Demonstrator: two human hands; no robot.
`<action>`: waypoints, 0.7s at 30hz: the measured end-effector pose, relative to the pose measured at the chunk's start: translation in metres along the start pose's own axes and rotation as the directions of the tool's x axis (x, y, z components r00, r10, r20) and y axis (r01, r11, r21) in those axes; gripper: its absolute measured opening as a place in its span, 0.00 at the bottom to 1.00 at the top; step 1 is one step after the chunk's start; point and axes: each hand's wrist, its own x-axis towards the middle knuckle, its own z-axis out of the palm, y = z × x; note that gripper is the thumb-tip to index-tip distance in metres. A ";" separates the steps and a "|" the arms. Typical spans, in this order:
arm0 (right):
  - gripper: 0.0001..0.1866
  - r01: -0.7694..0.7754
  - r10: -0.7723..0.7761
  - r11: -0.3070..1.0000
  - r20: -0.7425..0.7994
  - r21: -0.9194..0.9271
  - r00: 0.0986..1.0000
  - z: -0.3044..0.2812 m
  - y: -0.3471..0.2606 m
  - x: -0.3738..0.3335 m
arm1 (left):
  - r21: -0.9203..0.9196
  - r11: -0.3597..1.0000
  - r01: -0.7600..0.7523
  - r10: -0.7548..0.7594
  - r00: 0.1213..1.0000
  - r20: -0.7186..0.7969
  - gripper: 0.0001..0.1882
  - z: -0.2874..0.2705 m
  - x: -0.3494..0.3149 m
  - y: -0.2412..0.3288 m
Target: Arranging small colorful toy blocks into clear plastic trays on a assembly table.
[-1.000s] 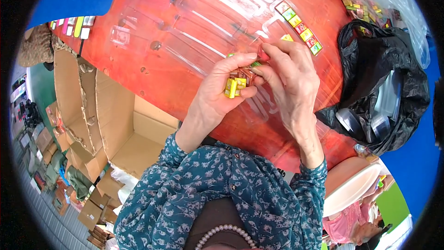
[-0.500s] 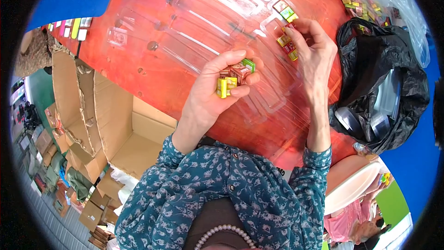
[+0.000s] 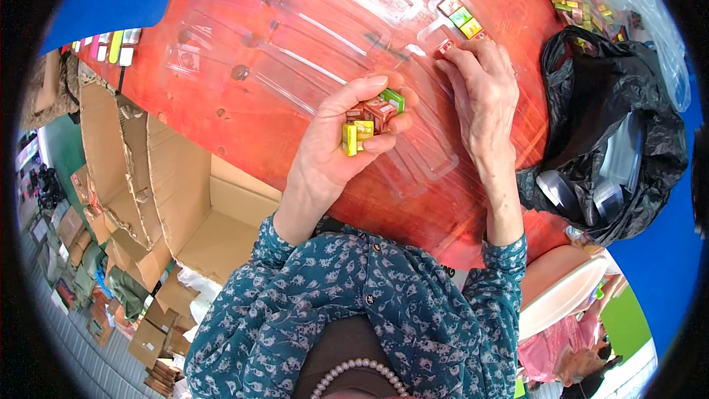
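My left hand (image 3: 319, 137) is cupped around several small candy-like boxes, with a yellow one (image 3: 351, 137), a reddish-brown one (image 3: 379, 112) and a green one (image 3: 394, 98) showing. To its right, my right hand (image 3: 487, 96) reaches over a clear plastic tray (image 3: 442, 107), fingers bent and close together. At its fingertips a small red box (image 3: 444, 46) peeks out; most of what lies under the fingers is hidden. Just beyond the knuckles, a row of small boxes (image 3: 461, 17) in red, green and yellow sits in a narrow tray slot.
More clear trays (image 3: 317, 52) cover the red table (image 3: 258, 133). On the right stand a black plastic bag (image 3: 561, 89) and a clear bag of small boxes (image 3: 583, 11). An open cardboard box (image 3: 185, 185) is at the lower left. Another person (image 3: 565, 347) sits at the lower right.
My right hand has shifted slightly left and turned more palm-down over the tray, covering small boxes that showed beside it. My left hand keeps its hold, almost unmoved.
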 end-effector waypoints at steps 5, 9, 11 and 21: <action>0.06 -0.023 0.026 0.999 -0.072 0.035 0.997 0.003 0.000 -0.003 | -0.017 1.000 -0.003 0.003 1.000 0.020 0.14 -0.003 0.001 0.001; 0.06 -0.042 0.043 0.999 -0.054 0.014 0.998 0.001 -0.001 0.000 | -0.026 1.000 -0.006 0.007 1.000 0.028 0.17 0.004 0.003 0.002; 0.05 -0.045 0.045 0.999 -0.035 0.016 0.998 -0.002 -0.002 0.000 | -0.005 1.000 0.004 -0.004 0.999 -0.035 0.19 0.010 0.003 0.000; 0.07 -0.238 0.123 0.897 0.306 0.373 0.944 -0.034 -0.038 0.003 | 0.289 0.954 -0.074 0.083 0.996 -0.020 0.23 0.020 0.009 -0.011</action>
